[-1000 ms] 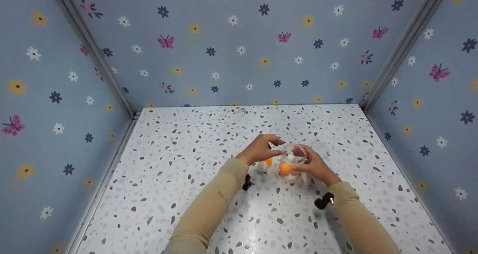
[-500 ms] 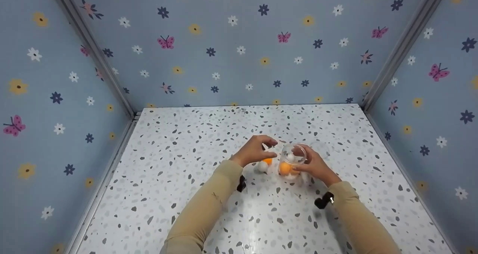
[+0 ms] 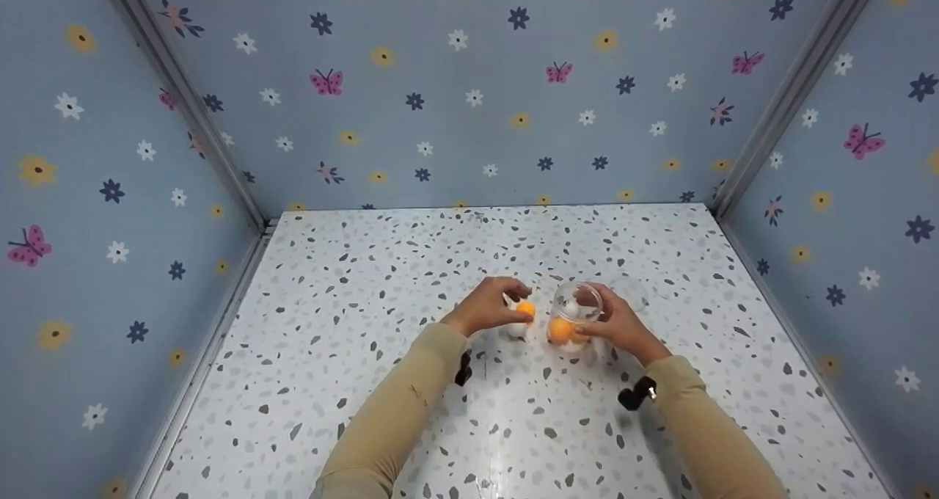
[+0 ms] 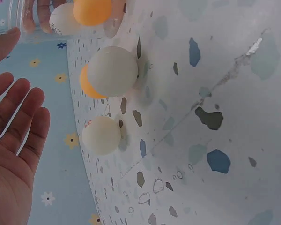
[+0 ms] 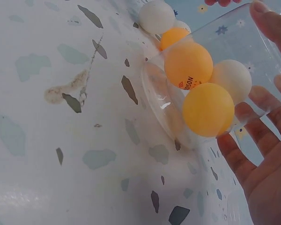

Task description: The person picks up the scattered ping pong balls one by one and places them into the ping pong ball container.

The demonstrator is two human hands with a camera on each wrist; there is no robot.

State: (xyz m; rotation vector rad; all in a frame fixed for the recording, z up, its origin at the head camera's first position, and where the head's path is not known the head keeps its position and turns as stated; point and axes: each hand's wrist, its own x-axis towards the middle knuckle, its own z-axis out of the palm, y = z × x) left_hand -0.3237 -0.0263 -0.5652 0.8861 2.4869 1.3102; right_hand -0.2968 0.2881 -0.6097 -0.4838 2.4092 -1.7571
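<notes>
My right hand [image 3: 620,326] grips a clear plastic jar [image 3: 565,306] that stands on the table. Inside it, the right wrist view shows an orange ping-pong ball [image 5: 188,64], a yellow-orange one [image 5: 208,112] and a white one [image 5: 234,80]. Just left of the jar, my left hand [image 3: 484,307] hovers over loose balls with thumb and fingers apart. Between its fingertips in the head view lies an orange ball [image 3: 525,309]. The left wrist view shows a nearer white ball [image 4: 113,71] partly covering that orange ball, and a second white ball [image 4: 102,135] beside them.
A clear round piece, perhaps a lid [image 3: 629,293], lies behind my right hand, hard to make out. The speckled table [image 3: 381,279] is bounded by flower-patterned walls [image 3: 469,117] at the back and both sides.
My left hand has drawn back from beside the jar's mouth, left and slightly down, to the loose orange ball. My right hand and the jar stay in place.
</notes>
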